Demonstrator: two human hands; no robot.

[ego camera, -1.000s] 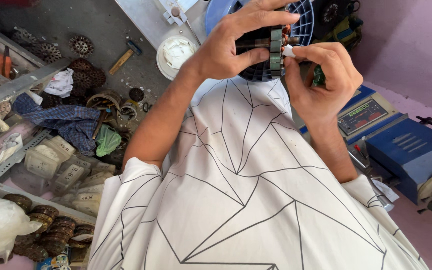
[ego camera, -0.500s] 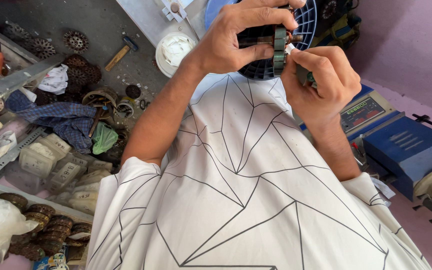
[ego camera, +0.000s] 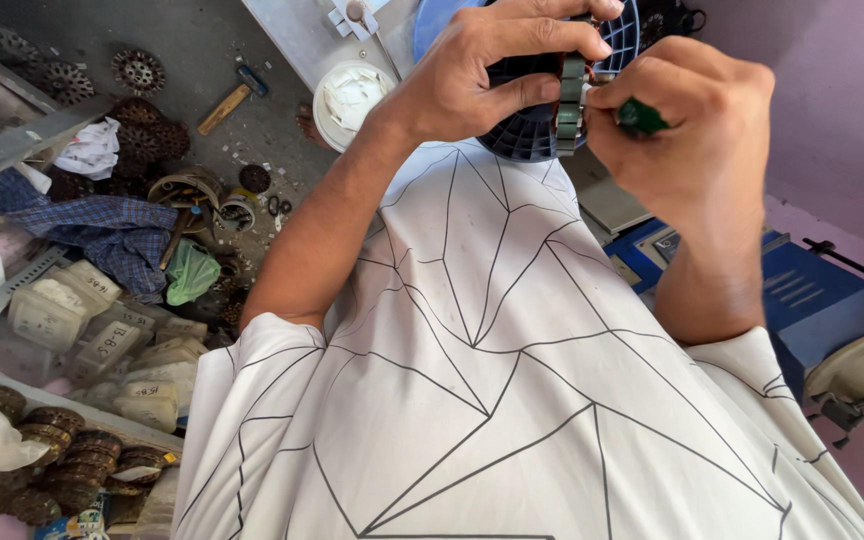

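Below me the gray floor is full of stuff. A hammer lies near a round white tub. A blue checked cloth lies beside a green rag and dark round metal parts.

right hand: closed in against the stator, now touching it
green tool: only tip visible now

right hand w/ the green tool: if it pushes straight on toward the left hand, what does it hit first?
Most likely the grey laminated ring that the left hand grips; the right hand already has the green-handled tool almost against it. Depth is unclear.
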